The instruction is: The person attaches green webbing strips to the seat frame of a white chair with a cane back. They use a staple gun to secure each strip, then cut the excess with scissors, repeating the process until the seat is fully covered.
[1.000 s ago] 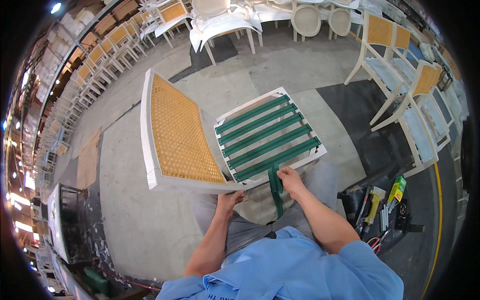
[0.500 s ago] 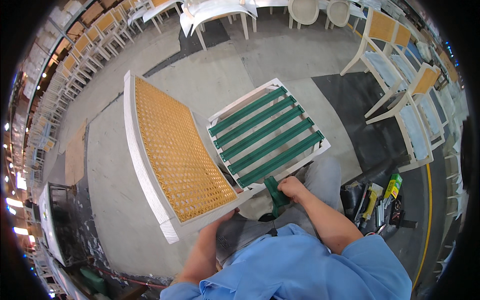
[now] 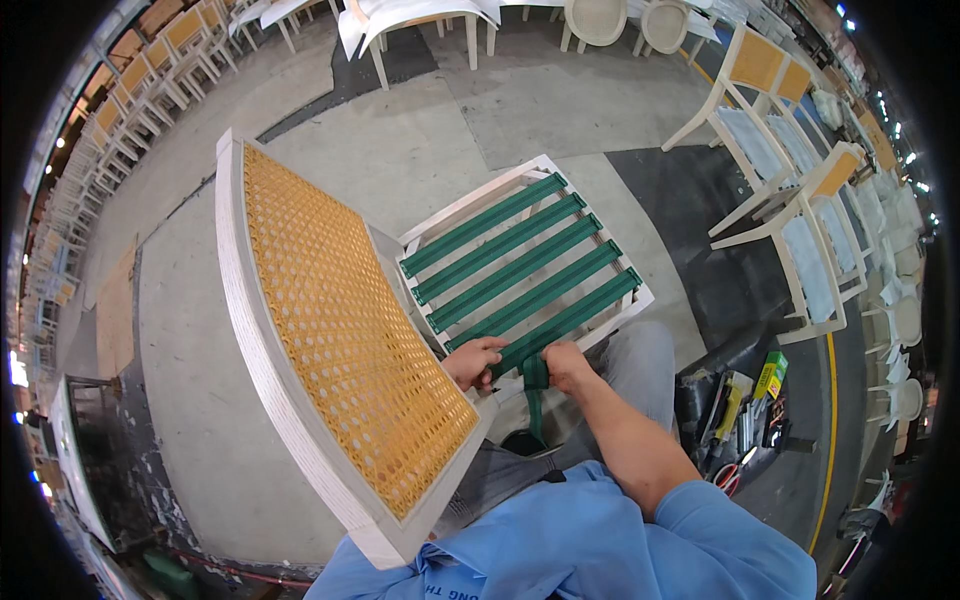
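Note:
A white wooden chair lies tilted against my lap, its yellow cane back (image 3: 340,330) toward the left. Its open seat frame (image 3: 500,195) carries several green webbing straps (image 3: 510,270) stretched across it. My left hand (image 3: 474,361) grips the near edge of the seat frame at the end of a strap. My right hand (image 3: 563,365) pinches the loose green strap end (image 3: 534,395), which hangs down from the frame's near edge between my knees.
Hand tools and a green-and-yellow box (image 3: 745,405) lie on the dark floor at my right. Finished white chairs with cane backs (image 3: 790,190) stand at the right, more chairs (image 3: 420,20) along the top and left (image 3: 120,90). Grey concrete floor (image 3: 190,330) spreads on the left.
My view has dipped and come closer to the chair. My left hand has come up from below the frame onto its near edge, beside my right hand on the strap.

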`<action>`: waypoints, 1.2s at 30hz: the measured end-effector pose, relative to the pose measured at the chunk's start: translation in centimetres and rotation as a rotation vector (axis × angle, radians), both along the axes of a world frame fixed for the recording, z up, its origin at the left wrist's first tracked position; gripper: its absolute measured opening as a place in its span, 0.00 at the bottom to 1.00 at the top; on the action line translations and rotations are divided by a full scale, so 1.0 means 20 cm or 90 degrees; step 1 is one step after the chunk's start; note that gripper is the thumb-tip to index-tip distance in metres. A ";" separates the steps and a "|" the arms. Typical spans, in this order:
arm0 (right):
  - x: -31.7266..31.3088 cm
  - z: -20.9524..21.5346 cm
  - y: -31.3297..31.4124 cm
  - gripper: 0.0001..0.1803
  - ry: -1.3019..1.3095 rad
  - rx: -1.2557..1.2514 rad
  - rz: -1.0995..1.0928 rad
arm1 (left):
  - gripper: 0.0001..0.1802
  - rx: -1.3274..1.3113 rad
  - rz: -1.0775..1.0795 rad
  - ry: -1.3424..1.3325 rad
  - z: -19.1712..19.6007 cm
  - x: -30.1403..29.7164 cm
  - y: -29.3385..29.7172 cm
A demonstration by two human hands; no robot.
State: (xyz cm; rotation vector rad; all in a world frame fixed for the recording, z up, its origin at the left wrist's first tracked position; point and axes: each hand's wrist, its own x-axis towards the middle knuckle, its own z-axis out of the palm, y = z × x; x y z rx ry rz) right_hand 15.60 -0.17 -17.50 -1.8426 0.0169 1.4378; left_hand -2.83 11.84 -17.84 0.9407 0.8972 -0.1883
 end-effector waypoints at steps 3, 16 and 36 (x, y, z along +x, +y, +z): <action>0.06 -0.10 -0.01 0.16 0.114 0.066 -0.076 | 0.25 -0.129 0.046 -0.060 0.01 0.15 0.01; 0.08 0.05 -0.07 0.13 -0.464 0.161 0.389 | 0.26 -0.056 0.327 -0.145 0.04 -0.03 -0.05; 0.08 -0.07 0.75 0.18 0.078 -0.069 0.428 | 0.21 0.349 0.160 0.138 -0.04 0.12 0.40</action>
